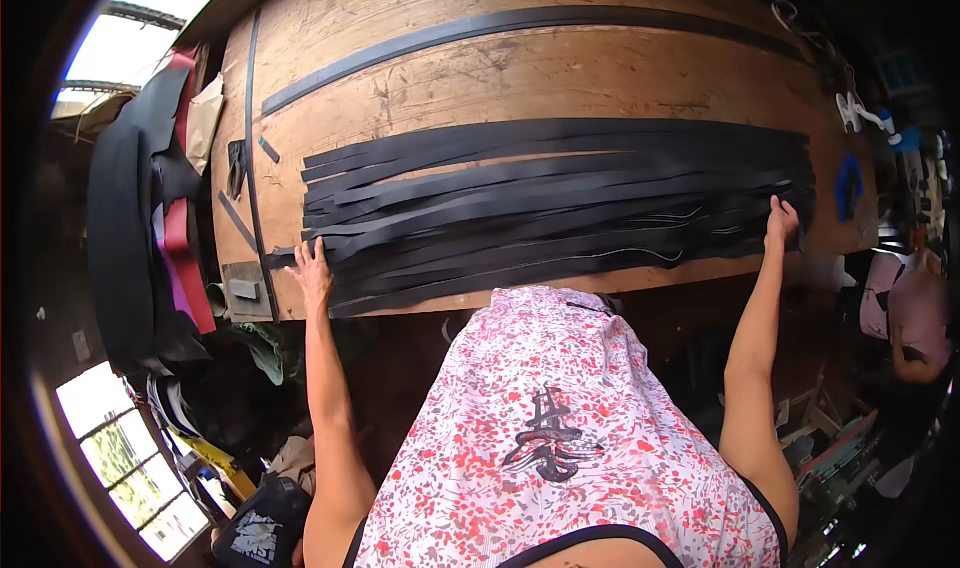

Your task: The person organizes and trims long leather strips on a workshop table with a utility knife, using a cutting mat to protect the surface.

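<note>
A: Where are the hands?

B: Both are out on the wooden table [560,78], one at each end of the bundle of black strips [560,203]. The left hand [313,271] lies flat on the left ends of the strips, near the table's front edge, with its fingers spread apart.

A: And the other one?

B: The right hand [781,220] rests on the right ends of the strips, arm stretched far out. Its fingers lie close together on top of them, but I cannot tell whether they pinch a strip or only press down.

A: How do the strips lie?

B: Side by side and overlapping, running the length of the table from left to right. They fan out a little at the left end and are packed tighter at the right.

A: What else is on the table?

B: A single long strip [500,23] curves across the far side, well apart from the bundle. A thin strip [250,148] runs along the left edge. A blue thing [848,186] lies just beyond the right ends.

A: And around it?

B: Dark sheets [130,218] are draped off the left end of the table, with something red among them. Another person [915,313] is at the far right, and a window [120,448] shows lower left.
</note>
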The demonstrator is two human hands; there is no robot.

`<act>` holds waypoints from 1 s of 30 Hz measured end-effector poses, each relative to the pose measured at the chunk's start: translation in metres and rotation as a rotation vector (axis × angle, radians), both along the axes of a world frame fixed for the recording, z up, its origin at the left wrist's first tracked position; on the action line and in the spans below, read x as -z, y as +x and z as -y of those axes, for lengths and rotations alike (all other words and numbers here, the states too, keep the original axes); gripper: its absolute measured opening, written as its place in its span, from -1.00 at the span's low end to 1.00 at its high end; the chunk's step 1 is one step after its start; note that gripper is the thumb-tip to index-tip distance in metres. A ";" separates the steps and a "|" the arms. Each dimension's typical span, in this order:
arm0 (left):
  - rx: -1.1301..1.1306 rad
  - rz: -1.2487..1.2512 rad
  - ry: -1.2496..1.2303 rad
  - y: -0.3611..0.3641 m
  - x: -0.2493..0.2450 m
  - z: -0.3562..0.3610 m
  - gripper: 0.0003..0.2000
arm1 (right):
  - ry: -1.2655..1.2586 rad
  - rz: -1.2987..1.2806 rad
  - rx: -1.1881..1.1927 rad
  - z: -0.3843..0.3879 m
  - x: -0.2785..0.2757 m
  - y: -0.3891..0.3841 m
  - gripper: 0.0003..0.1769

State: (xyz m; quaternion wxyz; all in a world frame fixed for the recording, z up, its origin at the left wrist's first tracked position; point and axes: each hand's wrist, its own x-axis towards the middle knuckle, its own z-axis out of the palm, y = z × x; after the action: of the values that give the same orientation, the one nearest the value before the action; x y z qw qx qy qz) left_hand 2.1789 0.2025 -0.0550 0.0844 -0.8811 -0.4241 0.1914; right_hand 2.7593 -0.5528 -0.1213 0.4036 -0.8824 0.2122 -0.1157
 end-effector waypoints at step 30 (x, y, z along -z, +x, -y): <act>0.481 0.349 -0.631 0.355 0.064 0.148 -0.32 | 0.350 -0.181 -0.613 -0.232 -0.078 -0.235 -0.80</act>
State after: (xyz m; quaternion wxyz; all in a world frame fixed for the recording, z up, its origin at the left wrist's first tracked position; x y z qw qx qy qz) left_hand 2.5343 0.0546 -0.1193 -0.2199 -0.9566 -0.1356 0.1345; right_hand 2.5243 -0.3204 -0.0437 0.5440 -0.8292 -0.0108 0.1276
